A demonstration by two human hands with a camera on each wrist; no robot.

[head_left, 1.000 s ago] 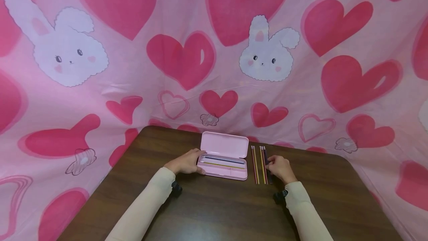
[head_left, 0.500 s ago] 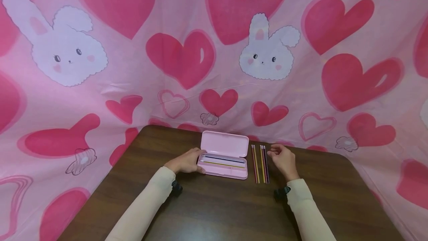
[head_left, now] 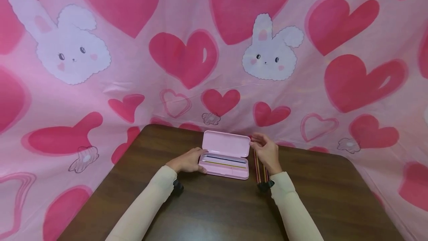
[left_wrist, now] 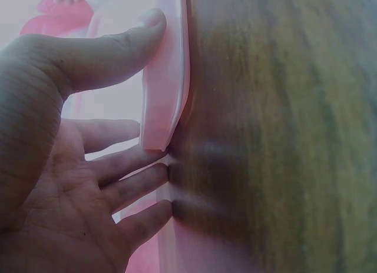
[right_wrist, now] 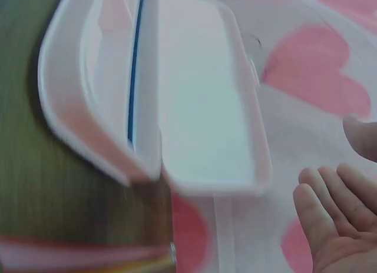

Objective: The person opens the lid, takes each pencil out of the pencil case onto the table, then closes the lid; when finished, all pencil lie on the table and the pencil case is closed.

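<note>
A person sits or stands at a brown counter [head_left: 200, 207] with both bare hands at an open pink case [head_left: 220, 175]. With twelve o'clock pointing away from the person, the case runs lengthwise from nine to just past three, its raised lid [head_left: 225, 143] on the twelve o'clock side. The right hand [head_left: 267, 153] is the nearer to the lid: its fingers are straight, side by side and hold nothing, thumb apart. From those fingers the lid lies just beside, at nine o'clock; the right wrist view shows a gap between them. The left hand [head_left: 188, 160] holds the case's nine o'clock end, thumb at the near corner, the other fingers slightly spread toward the far one. Inside, a blue pencil [head_left: 224, 158] and a yellow pencil [head_left: 227, 165] lie along the case's length. Loose pencils [head_left: 257, 168] lie at its three o'clock, crosswise to it, roughly twelve to six, partly hidden by the right hand.
</note>
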